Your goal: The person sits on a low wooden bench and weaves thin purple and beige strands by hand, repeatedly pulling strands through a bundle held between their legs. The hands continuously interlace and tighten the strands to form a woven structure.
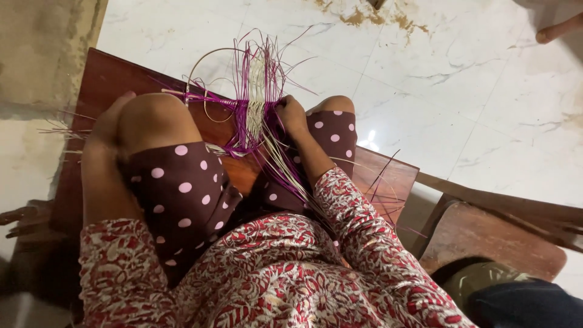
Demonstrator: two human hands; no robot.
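Observation:
A half-woven piece of purple and cream strips (254, 103) lies on a brown wooden board (103, 79) between my raised knees, with loose strip ends fanning out toward the floor. My right hand (291, 115) grips the weave at its right side. My left hand (109, 124) reaches round the outside of my left knee, its fingers partly hidden behind the knee, near thin strips that stick out to the left. A thin wire-like hoop (209, 58) curves above the weave.
White marble floor (461, 91) with a brown stain lies beyond the board. A second wooden stool (492, 237) stands at the right, a dark trouser leg (528, 304) below it. Another person's fingers (21, 218) show at the left edge, and another person's toes (555, 30) top right.

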